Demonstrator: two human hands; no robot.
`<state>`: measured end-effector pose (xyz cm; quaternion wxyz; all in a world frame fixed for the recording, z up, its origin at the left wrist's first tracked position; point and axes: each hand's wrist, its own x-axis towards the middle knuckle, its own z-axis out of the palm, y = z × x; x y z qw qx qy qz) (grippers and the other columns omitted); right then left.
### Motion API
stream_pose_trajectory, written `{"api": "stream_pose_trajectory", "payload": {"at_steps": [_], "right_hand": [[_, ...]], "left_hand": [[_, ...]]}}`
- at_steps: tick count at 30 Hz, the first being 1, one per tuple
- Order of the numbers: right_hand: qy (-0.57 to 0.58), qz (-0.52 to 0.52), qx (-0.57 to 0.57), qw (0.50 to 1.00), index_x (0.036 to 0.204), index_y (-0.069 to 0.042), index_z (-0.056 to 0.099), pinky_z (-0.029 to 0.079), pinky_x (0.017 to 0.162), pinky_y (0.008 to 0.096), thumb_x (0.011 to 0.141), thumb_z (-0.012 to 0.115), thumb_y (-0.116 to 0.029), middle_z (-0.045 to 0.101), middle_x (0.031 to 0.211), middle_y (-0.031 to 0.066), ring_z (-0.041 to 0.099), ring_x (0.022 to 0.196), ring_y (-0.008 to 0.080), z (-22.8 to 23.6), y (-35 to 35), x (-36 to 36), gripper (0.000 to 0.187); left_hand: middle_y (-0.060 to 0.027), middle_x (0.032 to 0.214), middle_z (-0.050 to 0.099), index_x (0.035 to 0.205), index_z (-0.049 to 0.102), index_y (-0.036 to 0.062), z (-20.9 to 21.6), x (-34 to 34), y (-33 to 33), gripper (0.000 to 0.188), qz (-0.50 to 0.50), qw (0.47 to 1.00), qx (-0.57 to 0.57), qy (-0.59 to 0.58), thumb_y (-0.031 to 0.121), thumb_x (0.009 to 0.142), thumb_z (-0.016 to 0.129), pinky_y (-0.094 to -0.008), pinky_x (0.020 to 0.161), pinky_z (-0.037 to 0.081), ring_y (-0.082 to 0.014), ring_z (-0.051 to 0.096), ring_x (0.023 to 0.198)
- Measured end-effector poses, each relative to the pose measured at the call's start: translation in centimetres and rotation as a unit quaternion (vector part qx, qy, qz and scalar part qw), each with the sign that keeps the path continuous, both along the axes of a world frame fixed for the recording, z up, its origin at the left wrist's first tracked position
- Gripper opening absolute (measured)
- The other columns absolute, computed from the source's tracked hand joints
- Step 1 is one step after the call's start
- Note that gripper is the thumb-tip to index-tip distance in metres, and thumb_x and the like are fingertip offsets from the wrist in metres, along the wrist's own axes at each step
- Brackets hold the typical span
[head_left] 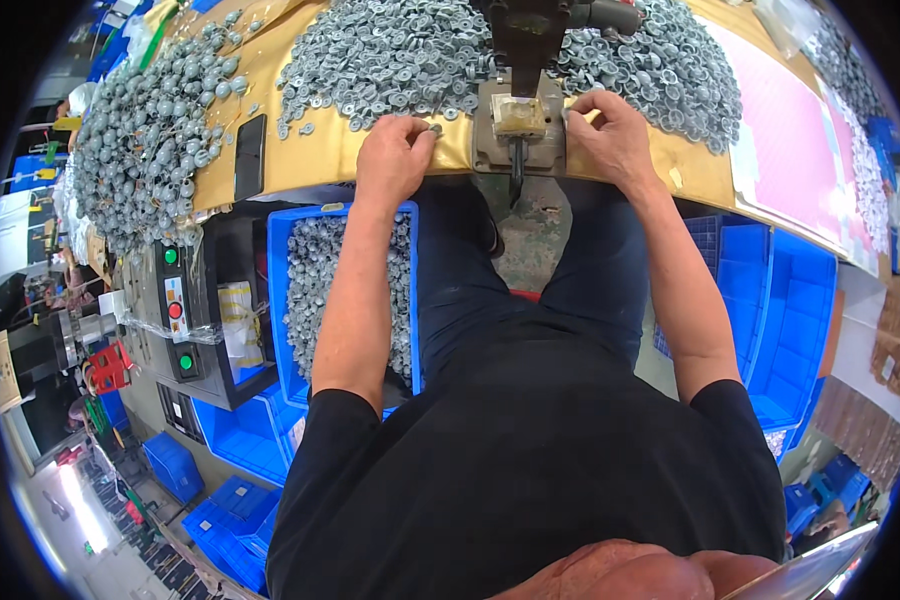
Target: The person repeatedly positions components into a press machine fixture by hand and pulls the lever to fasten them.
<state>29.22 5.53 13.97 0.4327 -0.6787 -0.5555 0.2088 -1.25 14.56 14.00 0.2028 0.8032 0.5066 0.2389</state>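
My left hand [395,162] rests on the gold-coloured table cover, left of a bench press [518,120]. Its thumb and forefinger are closed on a small grey round part [435,130]. On the press's other side, my right hand [612,142] has its fingertips pinched together close to the base; what they hold, if anything, is too small to make out. Under the dark ram sits a pale yellowish block [518,117] on the metal base. Beyond my left hand spreads a heap of grey ring-like parts [390,60]; another heap of grey cup-like parts [655,70] lies beyond my right.
A black phone [251,157] lies left of my left hand, beside a pile of grey ball-shaped parts [140,140]. Below the table edge stands a blue crate [278,290] filled with grey parts. Blue bins [785,320] stand at the right, under pink sheets [790,140].
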Motion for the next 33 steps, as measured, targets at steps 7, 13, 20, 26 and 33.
{"api": "stream_pose_trajectory", "payload": {"at_steps": [7, 13, 20, 26, 33], "right_hand": [[-0.057, 0.060, 0.002, 0.997, 0.099, -0.003, 0.071, 0.054, 0.072, 0.0384, 0.086, 0.074, -0.025, 0.072, 0.095, 0.0101, 0.066, 0.073, 0.0232, 4.3, 1.6, -3.4, 0.026], [-0.053, 0.066, -0.055, 0.995, 0.111, -0.004, 0.073, 0.053, 0.071, 0.0352, 0.087, 0.076, -0.026, 0.074, 0.102, 0.0096, 0.064, 0.072, 0.0201, 4.5, 1.9, -4.3, 0.033], [0.045, 0.085, 0.015, 0.995, 0.108, -0.003, 0.078, 0.051, 0.070, 0.0276, 0.092, 0.076, -0.022, 0.073, 0.112, 0.0030, 0.060, 0.075, 0.0098, 1.6, 1.8, -3.6, 0.024], [0.153, 0.052, -0.066, 0.985, 0.111, -0.003, 0.076, 0.049, 0.059, 0.0245, 0.091, 0.079, -0.023, 0.072, 0.089, 0.0019, 0.060, 0.069, 0.0084, 1.6, 2.0, -3.6, 0.029], [0.155, 0.020, -0.072, 0.985, 0.103, -0.002, 0.074, 0.052, 0.065, 0.0278, 0.089, 0.078, -0.021, 0.073, 0.086, 0.0030, 0.062, 0.070, 0.0096, 1.6, 2.4, -3.7, 0.023]], "left_hand": [[-0.0165, 0.096, 0.070, 0.107, 0.077, 0.0076, -0.5, -0.5, -0.1, 0.024, 0.012, 0.997, -0.014, -0.072, 0.020, 0.087, 0.073, -0.0443, 0.087, 0.055, -0.0351, 0.068, 0.093], [-0.0146, 0.100, 0.068, 0.104, 0.076, 0.0093, -0.8, -0.3, -0.7, 0.023, -0.011, 0.997, 0.053, -0.047, 0.025, 0.087, 0.076, -0.0442, 0.085, 0.055, -0.0346, 0.068, 0.094], [-0.0129, 0.095, 0.068, 0.097, 0.076, 0.0079, -0.2, -0.7, 0.3, 0.020, -0.036, 0.998, 0.019, -0.046, 0.026, 0.089, 0.076, -0.0446, 0.083, 0.054, -0.0338, 0.068, 0.092], [-0.0133, 0.097, 0.068, 0.099, 0.074, 0.0061, 0.0, -0.9, -0.4, 0.019, -0.049, 0.998, 0.030, -0.023, 0.023, 0.089, 0.075, -0.0432, 0.082, 0.055, -0.0336, 0.068, 0.092], [-0.0130, 0.098, 0.068, 0.100, 0.074, 0.0059, 0.7, 0.9, -0.8, 0.016, -0.065, 0.994, 0.042, -0.073, 0.019, 0.091, 0.073, -0.0439, 0.083, 0.055, -0.0337, 0.068, 0.092]]}}
